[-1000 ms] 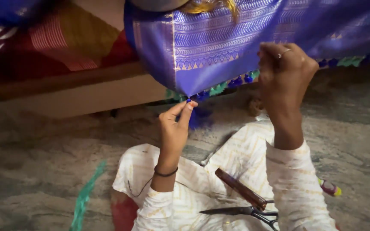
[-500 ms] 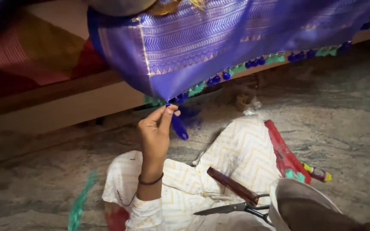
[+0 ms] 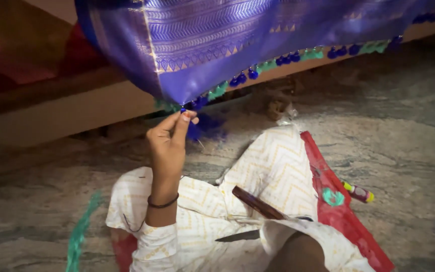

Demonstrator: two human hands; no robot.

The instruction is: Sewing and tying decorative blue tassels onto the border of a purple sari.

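Note:
A purple woven cloth (image 3: 202, 45) with gold patterning hangs from above, its lower hem trimmed with blue and green tassels (image 3: 258, 68). My left hand (image 3: 169, 138) is raised to the hem's lowest corner, thumb and finger pinched on a small blue tassel with loose blue threads (image 3: 205, 126) beside it. Only my right forearm (image 3: 298, 252) shows at the bottom edge; the hand itself is out of view. On my lap lie a brown comb (image 3: 258, 203) and scissors (image 3: 240, 235), partly hidden by that arm.
I sit on a mottled grey floor (image 3: 404, 131) in white patterned clothing with a red edge (image 3: 336, 201). A small coloured spool (image 3: 358, 192) lies to the right. A green strip (image 3: 79, 234) lies at left. A low wooden ledge (image 3: 51, 116) runs behind.
My right hand has dropped from the cloth's hem down out of view. The view shifted so the cloth sits further right. My left hand stays pinched at the hem corner.

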